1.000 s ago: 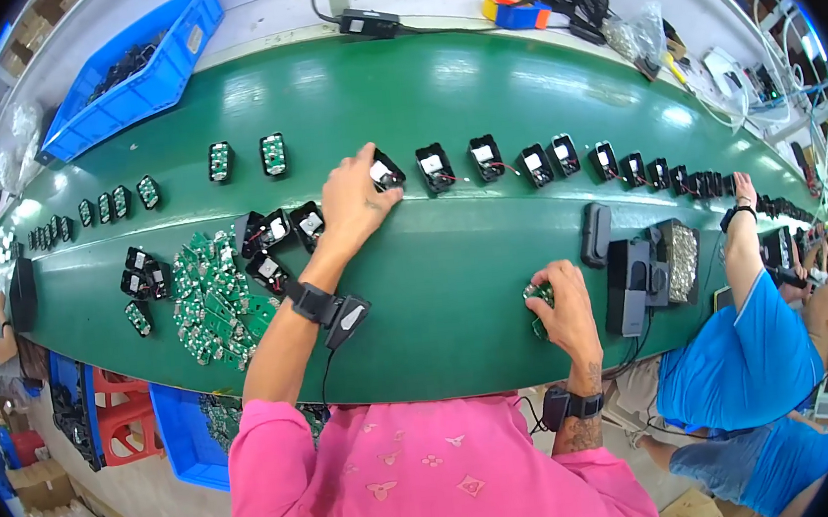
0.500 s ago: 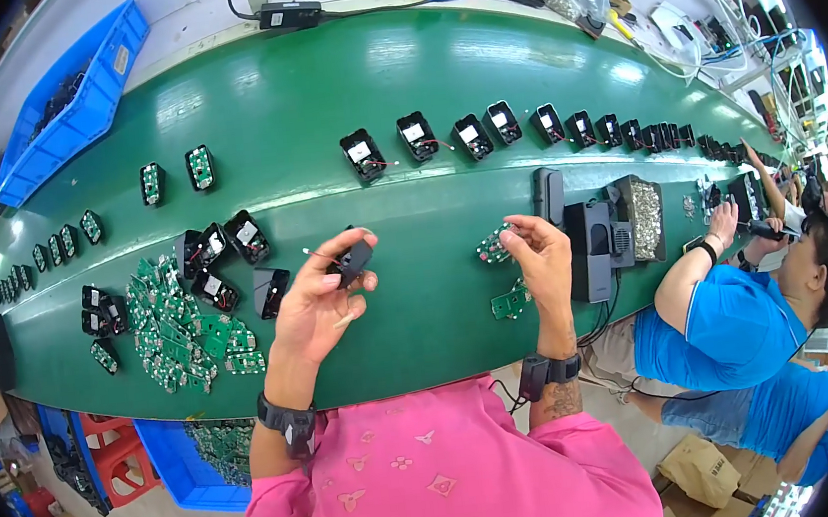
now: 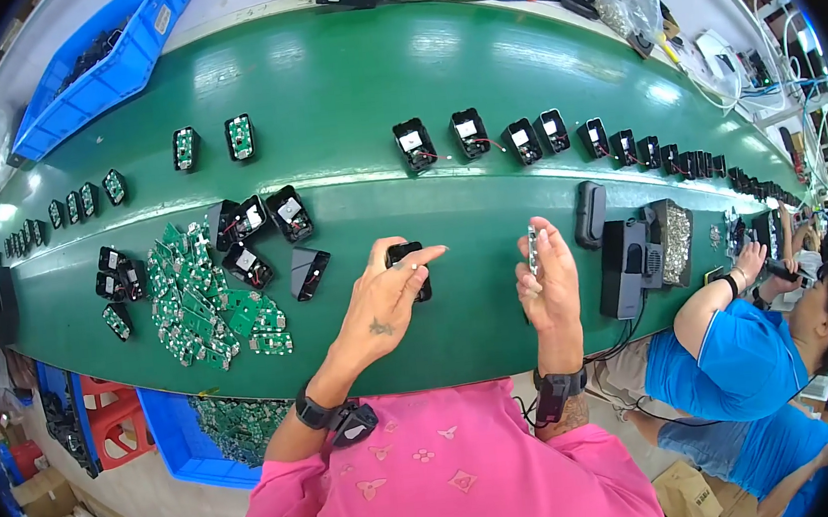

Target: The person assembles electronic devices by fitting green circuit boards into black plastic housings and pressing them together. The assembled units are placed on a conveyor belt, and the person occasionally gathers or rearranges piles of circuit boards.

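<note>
Near the bench's [image 3: 472, 348] near edge, left hand [image 3: 380, 302] curled round probably light, stiff black case [image 3: 424, 290], right hand [image 3: 555, 280] pinching likely fragile circuit board [image 3: 533, 249], best gripped by edges.

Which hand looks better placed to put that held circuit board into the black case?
Probably the right hand: it holds the circuit board, while the left hand holds the black case just to its left.
</note>
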Tool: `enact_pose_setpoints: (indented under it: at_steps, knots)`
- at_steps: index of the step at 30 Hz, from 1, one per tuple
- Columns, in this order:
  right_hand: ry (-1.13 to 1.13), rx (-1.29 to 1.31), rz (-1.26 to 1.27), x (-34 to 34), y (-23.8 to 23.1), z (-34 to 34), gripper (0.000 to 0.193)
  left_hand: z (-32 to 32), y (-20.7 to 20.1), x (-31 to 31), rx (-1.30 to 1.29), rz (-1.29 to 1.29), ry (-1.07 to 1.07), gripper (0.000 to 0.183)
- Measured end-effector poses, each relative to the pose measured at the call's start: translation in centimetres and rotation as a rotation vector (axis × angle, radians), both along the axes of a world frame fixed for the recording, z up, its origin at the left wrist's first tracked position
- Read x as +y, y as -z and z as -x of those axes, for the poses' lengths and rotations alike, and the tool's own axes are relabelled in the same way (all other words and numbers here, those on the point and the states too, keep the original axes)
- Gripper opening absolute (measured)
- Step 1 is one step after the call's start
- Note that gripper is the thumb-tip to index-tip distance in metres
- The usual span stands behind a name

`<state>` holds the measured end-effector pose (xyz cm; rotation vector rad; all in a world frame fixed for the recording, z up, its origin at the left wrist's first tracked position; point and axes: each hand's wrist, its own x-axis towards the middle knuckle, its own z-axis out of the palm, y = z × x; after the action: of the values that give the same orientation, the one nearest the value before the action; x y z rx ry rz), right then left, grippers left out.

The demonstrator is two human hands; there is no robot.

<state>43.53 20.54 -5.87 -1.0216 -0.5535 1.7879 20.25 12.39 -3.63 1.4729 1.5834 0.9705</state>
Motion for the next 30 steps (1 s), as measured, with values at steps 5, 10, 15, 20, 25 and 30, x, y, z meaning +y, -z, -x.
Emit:
enact_pose_setpoints:
  at_steps: [5,10,15,20,25,30]
  knots:
    - [-0.014,0.041,0.105,0.2,1.0,2.2,0.03,-0.1,0.4,0.4,0.046,-0.042,0.007,0.032]
    - [-0.194,0.109,0.028,-0.9,-1.0,3.7,0.043,0.1,0.0,0.6,0.016,0.112,0.059,0.034]
    - [-0.464,-0.251,-0.144,-1.3,-2.5,4.5,0.033,0.1,0.7,0.0,0.042,0.062,0.029,0.025]
    - [-0.657,-0.495,-0.385,-0.9,-3.7,6.3,0.023,0.3,1.3,-0.6,-0.018,0.053,0.056,0.015]
    - [-0.682,-0.498,-0.499,-1.3,-3.7,7.1,0.026,0.7,0.5,-1.2,-0.117,0.14,-0.001,0.015]
    - [-0.763,-0.536,-0.263,-1.4,-3.7,8.4,0.025,1.0,1.7,-2.1,-0.144,0.252,-0.121,0.028]
